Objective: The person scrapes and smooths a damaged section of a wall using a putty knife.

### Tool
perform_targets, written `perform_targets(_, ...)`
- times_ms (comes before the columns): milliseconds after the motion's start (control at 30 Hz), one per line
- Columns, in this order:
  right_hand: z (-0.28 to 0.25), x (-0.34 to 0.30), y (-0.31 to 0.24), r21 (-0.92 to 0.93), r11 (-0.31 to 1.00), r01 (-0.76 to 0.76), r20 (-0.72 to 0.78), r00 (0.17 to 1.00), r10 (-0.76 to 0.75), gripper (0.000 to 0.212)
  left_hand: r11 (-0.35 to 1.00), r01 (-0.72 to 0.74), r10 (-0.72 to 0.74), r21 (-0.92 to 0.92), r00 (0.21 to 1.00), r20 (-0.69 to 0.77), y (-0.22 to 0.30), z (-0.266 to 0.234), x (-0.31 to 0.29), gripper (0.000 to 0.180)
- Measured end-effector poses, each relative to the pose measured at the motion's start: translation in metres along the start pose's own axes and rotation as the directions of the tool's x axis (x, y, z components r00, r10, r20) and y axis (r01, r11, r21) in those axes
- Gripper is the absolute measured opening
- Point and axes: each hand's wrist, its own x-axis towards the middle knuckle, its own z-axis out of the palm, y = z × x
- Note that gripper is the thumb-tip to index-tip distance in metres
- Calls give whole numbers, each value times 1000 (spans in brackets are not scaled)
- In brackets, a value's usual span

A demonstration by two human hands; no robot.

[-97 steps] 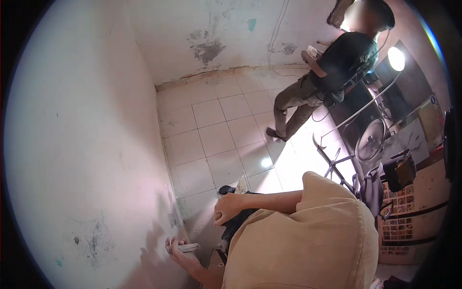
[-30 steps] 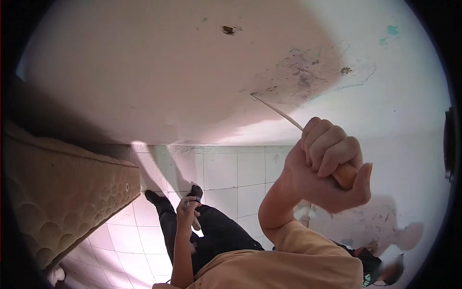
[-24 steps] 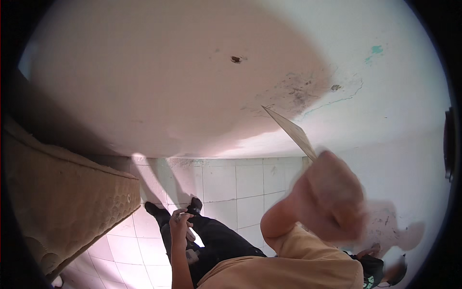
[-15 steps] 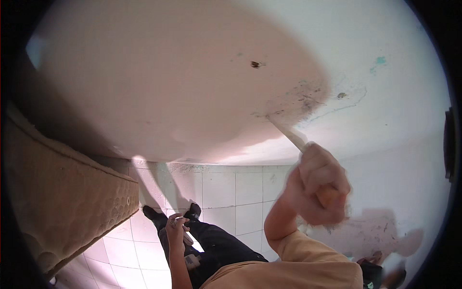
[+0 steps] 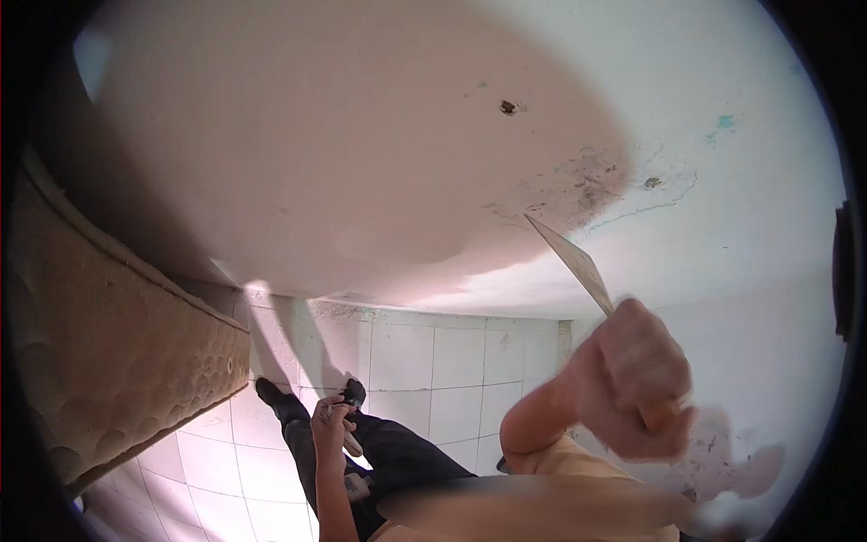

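Note:
My right hand [image 5: 637,384] is a closed fist around a putty knife; its handle is hidden inside the fist. The knife's thin, tapering blade [image 5: 571,260] points up and left at the wall [image 5: 361,163]. Its tip lies just below a rough, dark-stained patch [image 5: 587,185] of flaked paint; whether it touches the wall I cannot tell. Lower down, in front of my dark trousers, my left hand [image 5: 330,420] is closed on a pale, narrow object [image 5: 352,444] that is mostly hidden.
A brown hole [image 5: 508,107] and a smaller pit [image 5: 652,183] mark the wall, with a thin crack beside the patch. At the left stands a padded tan piece, like a mattress edge [image 5: 135,352]. White tiles [image 5: 397,357] meet the wall's foot. My shadow covers much of the wall.
My right hand with the putty knife has moved right and down in view, and the blade tip has drawn away from the patch's lower edge. My left hand stays low, nearly unmoved.

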Motion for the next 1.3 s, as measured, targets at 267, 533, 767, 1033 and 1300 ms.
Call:
perform_targets(267, -2, 4, -11, -53, 998, -14, 14, 1000, 15, 40, 999, -28, 27, -26, 999, -45, 2, -7, -10, 22)
perform_targets(533, -1, 0, 6, -46, 999, 28, 14, 1000, -28, 36, 997, 1, -3, -81, 1000, -22, -4, -5, -11, 21)
perform_targets(767, 3, -2, 0, -18, 996, 84, 55, 995, -83, 41, 998, 2, -4, -61, 1000, -21, -10, -7, -12, 24)
perform_targets(1033, 2, 2, 3, 56, 998, -1, 18, 1000, 0, 44, 998, -16, 14, -56, 999, -39, -1, -7, -13, 25)
perform_targets(1300, 4, 10, -4, 39, 999, 24, 63, 998, -27, 43, 998, 5, -8, -61, 999, -46, -1, -2, -12, 24)
